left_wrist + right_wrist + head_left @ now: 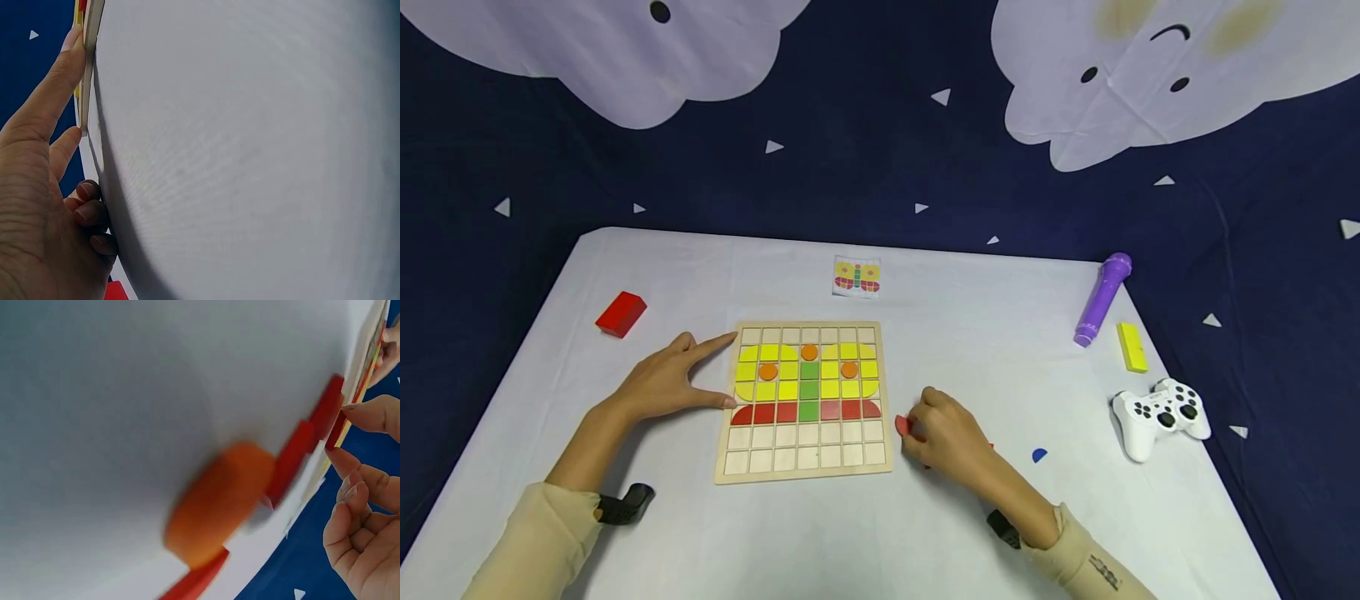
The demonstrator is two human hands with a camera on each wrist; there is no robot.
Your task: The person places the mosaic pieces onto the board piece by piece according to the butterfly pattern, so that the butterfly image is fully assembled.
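A wooden grid board (808, 479) lies on the table with flat coloured pieces in a butterfly pattern: yellow wings, orange rounds, a green middle column and a red row. My left hand (658, 379) is at its left side, index fingertip at the upper corner and thumb lower down the edge. To the right of the board, my right hand (947, 437) pinches a red rounded piece (902, 425) between thumb and index finger. In the right wrist view, an orange piece (222, 500) and several red pieces (290, 456) lie on the table near that hand, mostly hidden from the head view.
Behind the board lies a butterfly picture card (857, 277). A red block (621, 314) is at the left. On the right are a blue half-round piece (1039, 455), a purple microphone (1102, 298), a yellow block (1132, 347) and a white game controller (1159, 417).
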